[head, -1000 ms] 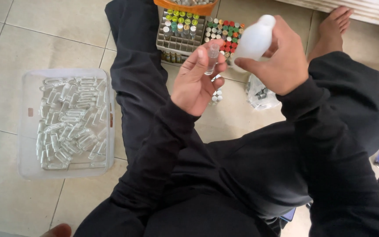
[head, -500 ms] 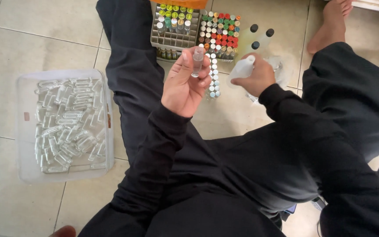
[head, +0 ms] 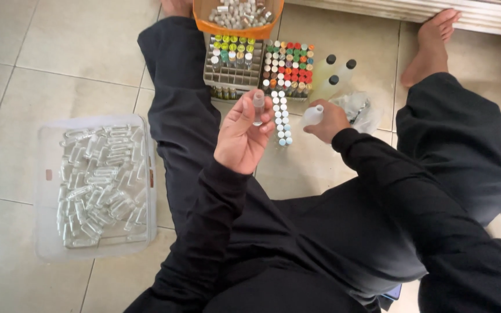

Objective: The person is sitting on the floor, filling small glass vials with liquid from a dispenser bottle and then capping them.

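Sitting on the tiled floor (head: pixel 59 69) in black clothing with legs spread, the person works over a spread of containers, and the widest of them is the clear plastic tub (head: pixel 146 174) of empty glass vials lying well off beyond the left leg. Ahead, between the knees, two gridded racks (head: pixel 233 78) stand side by side, one filled with green- and yellow-capped vials, the other with red, white and mixed caps, and an orange bowl (head: pixel 204 23) of vials sits just behind them. Three black-capped bottles (head: pixel 336 71) stand to the right of the racks, beside a crumpled clear bag (head: pixel 360 110). A double row of white-capped vials (head: pixel 281 119) runs along the floor between the two hands. The right hand (head: pixel 329 120) rests low near the floor, its fingers wrapped round a small white squeeze bottle (head: pixel 311 114) whose nozzle points up and to the left, toward the other hand. The left hand (head: pixel 242 136) is raised, palm toward the camera, with a small clear vial (head: pixel 258 107) pinched between thumb and fingertips. That vial stands nearly upright, long axis vertical, open mouth up, and lies just left of and above the bottle's nozzle, the two apart.
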